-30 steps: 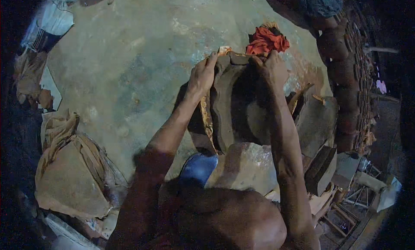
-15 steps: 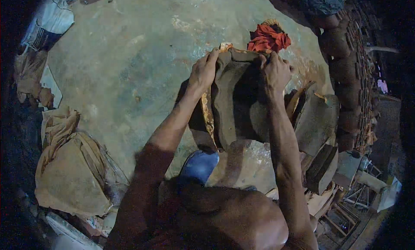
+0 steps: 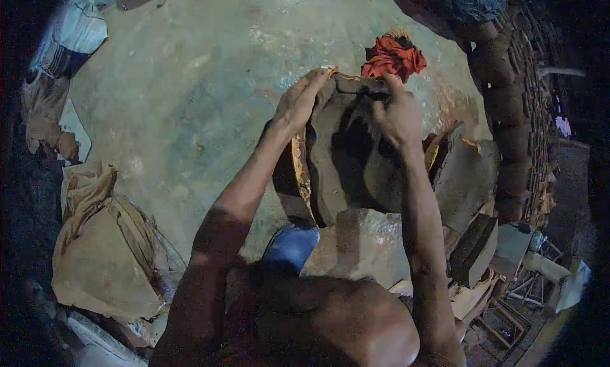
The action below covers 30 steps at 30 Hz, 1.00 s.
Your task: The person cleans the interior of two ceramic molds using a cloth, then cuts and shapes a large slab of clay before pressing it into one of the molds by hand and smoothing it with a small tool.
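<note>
A wavy grey-brown clay roof tile [image 3: 327,157] lies tilted before me, its long ribs running toward my body. Under its left side shows the worn yellow-orange rim of a support [image 3: 300,170]. My left hand [image 3: 302,103] is closed round the far left corner, fingers over the edge. On the far right part of the tile is my right hand [image 3: 400,116], index finger stretched to the far edge and thumb apart on the ribbed surface. Its other fingers are mostly hidden. A blue shoe or sandal [image 3: 292,243] shows below the tile.
A crumpled red cloth [image 3: 394,57] lies beyond the tile on the stained floor [image 3: 190,113]. More curved tiles [image 3: 467,176] lean at my right, near a stacked row of tiles [image 3: 508,119]. A tan cloth-covered bundle [image 3: 105,259] sits at the left.
My right hand has slipped inward off the far right corner, its index finger now extended. The tile has shifted slightly left and toward me, with my left hand still on its corner.
</note>
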### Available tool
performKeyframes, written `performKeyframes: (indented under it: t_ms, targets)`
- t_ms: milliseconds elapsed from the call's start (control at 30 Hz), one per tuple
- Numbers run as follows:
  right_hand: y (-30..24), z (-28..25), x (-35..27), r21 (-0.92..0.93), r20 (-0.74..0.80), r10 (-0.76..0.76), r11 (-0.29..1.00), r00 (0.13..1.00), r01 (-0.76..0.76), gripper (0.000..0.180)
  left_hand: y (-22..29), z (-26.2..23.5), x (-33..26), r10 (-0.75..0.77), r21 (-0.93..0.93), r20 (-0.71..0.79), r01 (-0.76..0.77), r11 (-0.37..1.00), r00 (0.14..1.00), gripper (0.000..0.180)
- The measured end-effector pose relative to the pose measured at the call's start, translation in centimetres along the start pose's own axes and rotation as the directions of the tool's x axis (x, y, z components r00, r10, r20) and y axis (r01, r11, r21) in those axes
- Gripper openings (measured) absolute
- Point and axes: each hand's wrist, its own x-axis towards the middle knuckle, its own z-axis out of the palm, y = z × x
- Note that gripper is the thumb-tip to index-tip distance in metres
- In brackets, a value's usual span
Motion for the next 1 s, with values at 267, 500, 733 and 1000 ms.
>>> performKeyframes:
  t_ms: [267,500,733,1000]
  targets:
    - [1.4,4.4,0.0,-0.298,0.332,0.229,0.946,0.915,-0.128,0.094,3.4,0.8,3.7,-0.016,0.209,0.109,-0.007,0.978,0.994,0.056]
    - [0.7,8.1,-0.2,0.075,0.487,0.174,0.968,0.856,-0.240,0.106,3.1,1.5,3.8,-0.073,0.174,0.117,0.052,0.983,0.990,0.035]
    - [-2.4,8.8,-1.0,0.901,0.435,-0.231,0.115,0.870,-0.419,0.071,0.6,0.9,5.7,-0.005,0.095,0.124,-0.007,0.995,0.992,0.077]
    - [0.3,3.5,-1.9,0.472,-0.058,0.213,0.867,0.975,-0.161,0.029,1.0,-0.4,4.7,0.122,0.045,0.328,-0.145,0.988,0.937,0.091]
